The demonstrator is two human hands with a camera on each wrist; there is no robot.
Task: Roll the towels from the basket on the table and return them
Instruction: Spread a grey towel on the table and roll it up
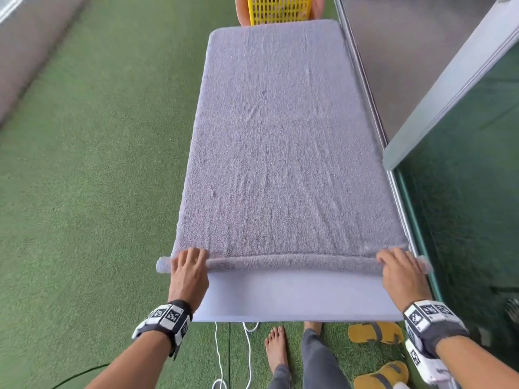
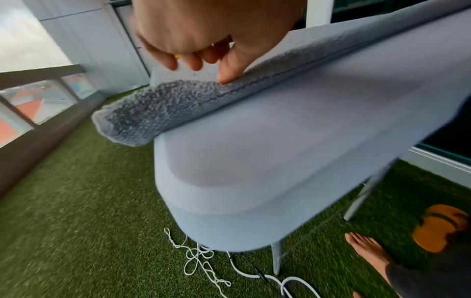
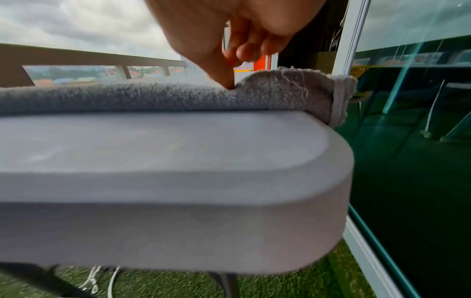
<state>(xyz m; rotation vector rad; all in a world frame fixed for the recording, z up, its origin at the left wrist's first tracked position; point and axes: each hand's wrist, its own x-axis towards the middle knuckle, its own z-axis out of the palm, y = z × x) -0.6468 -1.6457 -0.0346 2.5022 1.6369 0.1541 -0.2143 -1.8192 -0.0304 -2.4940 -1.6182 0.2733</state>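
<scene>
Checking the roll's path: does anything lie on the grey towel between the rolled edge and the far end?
Nothing visible: the grey terry towel lies bare from the roll up to the yellow slotted plastic basket beyond its far end.

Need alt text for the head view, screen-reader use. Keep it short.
Both hands, left and right, grip the ends of a thin first roll at the near edge of a grey towel spread over a pale table. A yellow basket sits at the far end; green turf covers the floor.
</scene>
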